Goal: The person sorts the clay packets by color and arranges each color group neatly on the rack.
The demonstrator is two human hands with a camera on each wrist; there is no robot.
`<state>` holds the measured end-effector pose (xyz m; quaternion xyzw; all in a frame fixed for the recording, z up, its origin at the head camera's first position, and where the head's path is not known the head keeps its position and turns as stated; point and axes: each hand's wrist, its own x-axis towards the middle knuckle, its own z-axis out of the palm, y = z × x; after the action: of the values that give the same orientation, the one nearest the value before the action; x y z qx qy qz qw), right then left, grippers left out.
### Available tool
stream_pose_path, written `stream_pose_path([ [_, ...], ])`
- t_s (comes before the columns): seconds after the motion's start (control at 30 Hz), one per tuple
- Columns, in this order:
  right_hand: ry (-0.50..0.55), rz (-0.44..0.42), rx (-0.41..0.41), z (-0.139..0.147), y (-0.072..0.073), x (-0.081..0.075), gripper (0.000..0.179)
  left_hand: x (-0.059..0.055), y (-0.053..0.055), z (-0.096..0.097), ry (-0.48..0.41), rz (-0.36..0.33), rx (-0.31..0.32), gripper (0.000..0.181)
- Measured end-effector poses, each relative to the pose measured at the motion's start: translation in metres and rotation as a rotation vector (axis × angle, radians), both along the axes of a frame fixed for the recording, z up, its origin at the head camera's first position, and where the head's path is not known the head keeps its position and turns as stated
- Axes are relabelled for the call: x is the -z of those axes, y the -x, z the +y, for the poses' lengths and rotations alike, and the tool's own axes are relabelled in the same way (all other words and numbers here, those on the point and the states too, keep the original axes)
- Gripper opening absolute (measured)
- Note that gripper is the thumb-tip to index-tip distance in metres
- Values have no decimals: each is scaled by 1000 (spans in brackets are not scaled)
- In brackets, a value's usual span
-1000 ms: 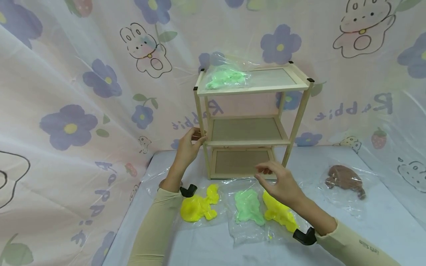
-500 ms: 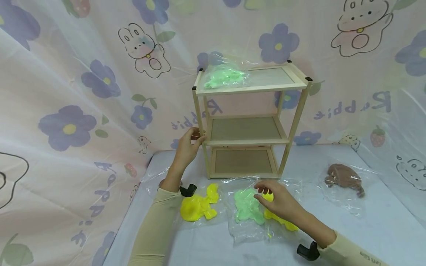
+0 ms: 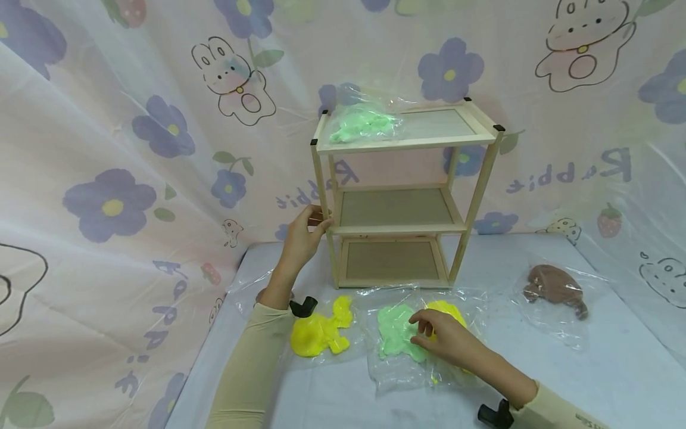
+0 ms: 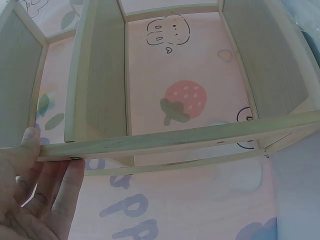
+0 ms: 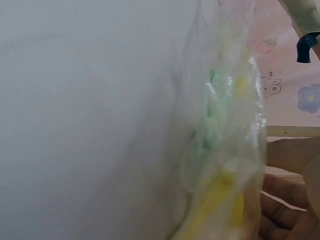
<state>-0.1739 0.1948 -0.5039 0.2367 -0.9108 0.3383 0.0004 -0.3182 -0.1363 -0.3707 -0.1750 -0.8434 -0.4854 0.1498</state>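
Observation:
A three-tier wooden shelf (image 3: 399, 207) stands at the back of the table. My left hand (image 3: 302, 235) grips its front left post at the middle tier; the left wrist view shows the thumb on one side of the post (image 4: 180, 139) and the fingers on the other. Low over the bagged lumps, my right hand (image 3: 447, 336) has loosely bent fingers and holds nothing. Beneath it are a pale green lump (image 3: 393, 328) and a yellow lump (image 3: 445, 307), partly hidden by the hand, in clear plastic bags. In the right wrist view the fingers (image 5: 280, 210) are beside the plastic.
Another bagged yellow lump (image 3: 316, 335) lies left of the green one, near my left wrist. A bright green bagged piece (image 3: 364, 126) rests on the top tier. Far right on the white table (image 3: 600, 381) is a brown bagged piece (image 3: 554, 285). A printed curtain hangs behind.
My right hand has come down from in front of the lowest tier to low over the green and yellow lumps. My left hand stays on the post.

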Motion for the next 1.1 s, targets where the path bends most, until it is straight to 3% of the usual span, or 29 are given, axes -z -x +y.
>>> stream_pose_path([
  [0.47, -68, -58, 0, -5, 2, 7, 40, -1, -1, 2, 7, 2, -19, 23],
  [1.1, -223, 23, 44, -19, 3, 12, 30, -2, -1, 2, -6, 5, 1, 24],
])
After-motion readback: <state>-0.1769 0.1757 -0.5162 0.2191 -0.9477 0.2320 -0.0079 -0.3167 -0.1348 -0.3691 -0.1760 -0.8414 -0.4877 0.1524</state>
